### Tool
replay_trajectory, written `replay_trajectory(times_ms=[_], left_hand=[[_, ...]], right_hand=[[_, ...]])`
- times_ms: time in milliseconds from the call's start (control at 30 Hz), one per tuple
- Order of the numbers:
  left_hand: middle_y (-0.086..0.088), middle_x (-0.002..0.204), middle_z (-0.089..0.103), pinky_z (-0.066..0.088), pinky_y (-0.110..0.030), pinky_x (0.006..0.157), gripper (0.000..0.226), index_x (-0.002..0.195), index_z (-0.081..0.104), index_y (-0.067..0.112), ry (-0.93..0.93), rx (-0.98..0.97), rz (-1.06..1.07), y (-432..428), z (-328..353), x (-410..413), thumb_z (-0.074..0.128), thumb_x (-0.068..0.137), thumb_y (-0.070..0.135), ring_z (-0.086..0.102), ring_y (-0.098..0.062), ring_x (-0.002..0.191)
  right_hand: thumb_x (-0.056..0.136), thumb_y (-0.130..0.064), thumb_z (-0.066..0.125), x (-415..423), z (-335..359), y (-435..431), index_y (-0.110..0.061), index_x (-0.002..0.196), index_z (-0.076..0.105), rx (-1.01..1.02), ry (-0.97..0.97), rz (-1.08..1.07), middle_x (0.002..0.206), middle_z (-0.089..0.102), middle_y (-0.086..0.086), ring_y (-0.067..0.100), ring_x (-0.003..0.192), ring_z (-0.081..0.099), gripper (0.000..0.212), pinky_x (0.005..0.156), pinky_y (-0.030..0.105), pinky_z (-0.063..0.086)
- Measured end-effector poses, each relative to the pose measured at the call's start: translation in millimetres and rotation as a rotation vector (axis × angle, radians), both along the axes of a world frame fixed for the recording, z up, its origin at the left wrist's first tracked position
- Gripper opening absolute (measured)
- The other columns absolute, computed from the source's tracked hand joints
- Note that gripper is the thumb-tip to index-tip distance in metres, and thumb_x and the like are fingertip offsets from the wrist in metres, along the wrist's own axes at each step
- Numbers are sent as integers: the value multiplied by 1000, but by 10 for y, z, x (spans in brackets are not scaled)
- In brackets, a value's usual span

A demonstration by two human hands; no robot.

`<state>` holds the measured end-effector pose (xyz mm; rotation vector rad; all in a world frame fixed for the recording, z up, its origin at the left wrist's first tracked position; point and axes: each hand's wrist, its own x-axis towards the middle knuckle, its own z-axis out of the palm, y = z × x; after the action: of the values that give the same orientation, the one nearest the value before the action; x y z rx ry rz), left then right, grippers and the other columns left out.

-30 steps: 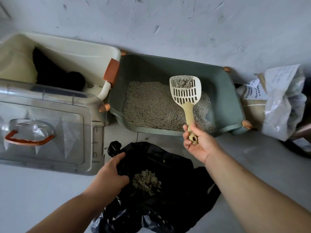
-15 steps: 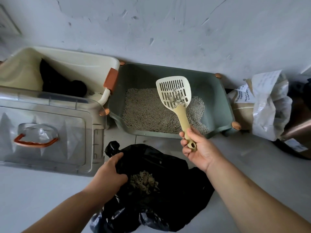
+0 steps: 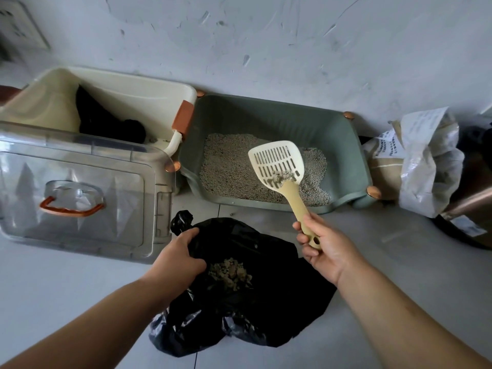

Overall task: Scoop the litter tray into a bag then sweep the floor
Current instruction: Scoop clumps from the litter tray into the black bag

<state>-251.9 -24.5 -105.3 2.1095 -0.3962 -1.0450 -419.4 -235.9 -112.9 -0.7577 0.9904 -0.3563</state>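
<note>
Right hand (image 3: 323,246) around scoop (image 3: 277,163) handle, left (image 3: 177,255) clutching bag (image 3: 261,296) rim, fingertips hidden.

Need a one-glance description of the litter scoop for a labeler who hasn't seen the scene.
Find the green litter tray against the wall. Held above its near right corner is the scoop, its handle in the right hand. It is the only cream, slotted tool, with a few clumps at its base.
</note>
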Motion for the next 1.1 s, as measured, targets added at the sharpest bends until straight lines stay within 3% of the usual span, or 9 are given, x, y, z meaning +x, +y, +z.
replay_trajectory(times_ms=[333,533,633,700,767,867,1000,1100], left_hand=[[-9,115,62,46,-16,54,75,149,34,22,-21,21,-7,0,50,9,59,82,-1,63,-13,72],[-9,120,61,51,-26,75,76,150,34,18,-68,45,3,27,48,23,61,80,1,64,-22,93],[-8,113,63,55,-33,79,76,148,35,17,-62,35,19,35,44,27,60,79,-1,65,-22,91],[-10,117,62,56,-30,72,77,150,33,17,-51,33,34,42,41,30,60,81,-2,65,-20,84],[-10,118,60,50,-22,60,77,150,31,18,-47,28,38,45,47,22,59,82,-2,63,-16,74],[-5,112,59,46,-17,56,75,150,33,18,-50,20,43,38,57,2,59,82,-3,62,-12,72],[-8,110,61,42,-12,47,74,150,33,18,-48,22,45,16,57,1,58,83,-3,59,-10,64],[-5,109,60,47,-15,53,75,150,33,19,-32,17,37,2,52,1,58,83,-4,63,-11,73]], right_hand=[[91,-14,56,-341,33,234,-17,119,64,37,-26,155,78,56,5,8,54,41,29,33,15,25],[86,-10,60,-576,86,350,-27,121,66,-105,82,361,82,62,9,12,63,48,39,40,18,31],[86,-2,61,-663,112,395,-29,113,71,-190,192,427,81,64,10,13,64,49,40,46,21,31],[84,1,65,-694,120,420,-32,107,73,-288,290,495,76,64,3,8,61,49,41,49,20,33],[84,0,67,-712,127,430,-38,101,73,-401,385,606,71,64,-15,-3,57,53,42,53,10,37],[83,-2,69,-730,146,405,-41,101,72,-481,439,643,76,68,-24,-12,63,56,43,64,4,39],[82,-3,69,-710,155,367,-41,103,73,-496,423,581,87,68,-12,-2,64,55,43,62,13,38],[81,1,68,-693,146,347,-34,104,74,-413,314,472,82,56,5,13,65,46,43,54,22,34]])
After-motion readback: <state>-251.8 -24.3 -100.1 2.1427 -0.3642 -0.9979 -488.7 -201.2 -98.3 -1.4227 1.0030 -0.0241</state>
